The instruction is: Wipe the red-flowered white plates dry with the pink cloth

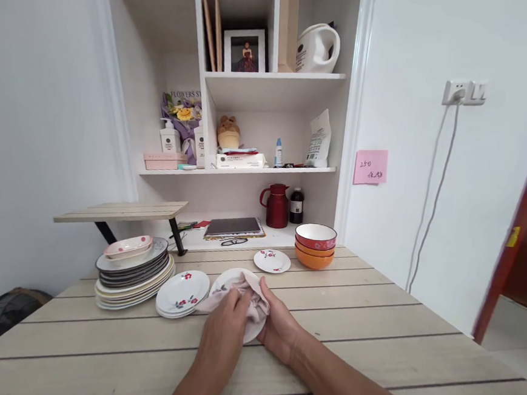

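A white plate (253, 332) is in front of me, partly hidden by a pale pink cloth (257, 308) and my hands. My left hand (227, 322) is closed on the cloth and presses it against the plate's face. With fingers curled round the right rim, my right hand (278, 323) grips the plate, its thumb up by the cloth. A white plate edge (230, 275) shows behind the cloth; I cannot tell if it belongs to the same plate. Just left lies a short stack of floral plates (183, 291). One small floral plate (272, 261) lies farther back.
At the left stands a tall plate stack (132, 278) topped by a pink-dotted dish (128, 246), near a small raised shelf (121, 210). Stacked bowls (315, 247) stand back right. Behind the slatted table (370, 346), a shelf unit holds a red jug (277, 206) and a laptop (234, 226).
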`<state>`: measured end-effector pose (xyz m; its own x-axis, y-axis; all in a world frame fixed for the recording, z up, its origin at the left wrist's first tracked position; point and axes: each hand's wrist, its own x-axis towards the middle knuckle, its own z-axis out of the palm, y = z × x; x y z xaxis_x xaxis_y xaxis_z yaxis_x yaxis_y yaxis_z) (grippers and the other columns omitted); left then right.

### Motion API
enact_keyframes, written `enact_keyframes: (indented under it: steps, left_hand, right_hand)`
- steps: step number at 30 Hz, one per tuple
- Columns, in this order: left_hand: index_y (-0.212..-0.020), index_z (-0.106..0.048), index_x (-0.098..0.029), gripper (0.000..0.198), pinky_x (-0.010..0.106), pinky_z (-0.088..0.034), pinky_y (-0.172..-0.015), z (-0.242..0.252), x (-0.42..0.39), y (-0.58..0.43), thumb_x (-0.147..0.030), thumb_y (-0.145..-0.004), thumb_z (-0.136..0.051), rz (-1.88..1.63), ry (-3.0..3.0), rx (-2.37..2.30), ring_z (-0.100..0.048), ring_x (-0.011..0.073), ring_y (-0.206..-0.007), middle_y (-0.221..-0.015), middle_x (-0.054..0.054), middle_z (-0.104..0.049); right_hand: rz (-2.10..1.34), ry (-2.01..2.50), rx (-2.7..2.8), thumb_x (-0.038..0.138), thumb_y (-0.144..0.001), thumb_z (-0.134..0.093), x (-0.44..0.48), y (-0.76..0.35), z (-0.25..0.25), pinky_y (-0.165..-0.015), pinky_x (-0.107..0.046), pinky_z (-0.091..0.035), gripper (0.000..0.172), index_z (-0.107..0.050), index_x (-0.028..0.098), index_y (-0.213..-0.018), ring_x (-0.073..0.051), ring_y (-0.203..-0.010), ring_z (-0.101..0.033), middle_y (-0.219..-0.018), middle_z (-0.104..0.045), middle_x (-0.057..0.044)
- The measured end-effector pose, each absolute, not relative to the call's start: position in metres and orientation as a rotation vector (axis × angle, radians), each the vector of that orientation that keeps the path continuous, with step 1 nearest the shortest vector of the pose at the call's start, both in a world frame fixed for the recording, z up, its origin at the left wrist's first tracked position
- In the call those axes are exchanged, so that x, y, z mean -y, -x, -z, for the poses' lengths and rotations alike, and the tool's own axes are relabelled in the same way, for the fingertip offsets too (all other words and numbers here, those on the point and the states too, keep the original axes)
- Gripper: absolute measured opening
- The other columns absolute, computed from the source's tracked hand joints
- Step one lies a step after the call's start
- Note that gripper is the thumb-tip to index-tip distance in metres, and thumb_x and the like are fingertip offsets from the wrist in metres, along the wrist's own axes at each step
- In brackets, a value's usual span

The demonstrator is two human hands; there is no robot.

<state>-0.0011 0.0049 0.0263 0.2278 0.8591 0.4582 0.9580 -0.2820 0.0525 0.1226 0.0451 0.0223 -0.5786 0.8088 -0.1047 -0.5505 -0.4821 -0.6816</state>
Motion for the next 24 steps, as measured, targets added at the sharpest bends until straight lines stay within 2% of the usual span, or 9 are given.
enact_keyframes:
  steps: [4,7,12,16,21,24]
  left_hand:
    - [-0.129,-0.053,-0.023,0.049,0.034,-0.044,-0.080,-0.041,-0.006,0.014,-0.005,-0.085,-0.041,0.655,2.015,1.832,-0.057,0.0228,-0.096,-0.105,0.008,-0.058]
    - [-0.127,-0.055,-0.020,0.046,0.036,-0.043,-0.079,-0.038,-0.005,0.014,-0.006,-0.086,-0.041,0.576,1.897,1.902,-0.056,0.0251,-0.095,-0.102,0.009,-0.059]
    - [-0.126,-0.054,-0.022,0.049,0.031,-0.044,-0.080,-0.023,0.000,-0.003,-0.002,-0.082,-0.042,0.515,2.126,1.834,-0.054,0.0224,-0.106,-0.118,0.010,-0.057]
    - [-0.126,-0.055,-0.026,0.059,0.032,-0.043,-0.086,-0.020,0.002,-0.011,0.004,-0.077,-0.038,0.594,2.244,1.785,-0.053,0.0215,-0.107,-0.115,0.007,-0.058]
    - [-0.128,-0.054,-0.026,0.070,0.038,-0.041,-0.091,-0.023,-0.007,0.007,0.005,-0.067,-0.042,1.031,2.161,1.873,-0.051,0.0240,-0.104,-0.109,0.008,-0.056]
    - [-0.123,-0.055,-0.020,0.066,0.036,-0.041,-0.094,-0.020,-0.015,0.020,0.004,-0.064,-0.037,1.627,2.258,1.803,-0.053,0.0216,-0.107,-0.113,0.009,-0.058]
  right_hand:
    - [-2.181,0.410,0.790,0.063,-0.088,-0.041,-0.037,-0.115,-0.026,-0.090,-0.038,-0.046,0.059,-0.063,0.017,-0.117,-0.024,-0.096,-0.066,-0.107,-0.072,-0.009]
    - [-2.200,0.319,0.737,0.062,-0.091,-0.034,-0.040,-0.116,-0.025,-0.094,-0.038,-0.043,0.062,-0.060,0.016,-0.122,-0.024,-0.104,-0.064,-0.114,-0.070,-0.010]
    - [-2.183,0.371,0.652,0.068,-0.087,-0.036,-0.052,-0.124,-0.019,-0.090,-0.038,-0.046,0.067,-0.066,0.012,-0.107,-0.025,-0.092,-0.068,-0.099,-0.074,-0.012]
    - [-2.177,0.438,0.669,0.066,-0.086,-0.043,-0.050,-0.123,-0.019,-0.086,-0.036,-0.048,0.060,-0.068,0.012,-0.094,-0.024,-0.084,-0.069,-0.088,-0.075,-0.011]
    - [-2.094,0.552,0.734,0.061,-0.088,-0.045,-0.043,-0.116,-0.021,-0.083,-0.037,-0.050,0.055,-0.064,0.015,-0.112,-0.023,-0.087,-0.069,-0.096,-0.074,-0.009]
    - [-1.951,0.754,0.763,0.059,-0.086,-0.049,-0.049,-0.119,-0.021,-0.080,-0.039,-0.051,0.052,-0.063,0.015,-0.110,-0.024,-0.086,-0.069,-0.097,-0.074,-0.011]
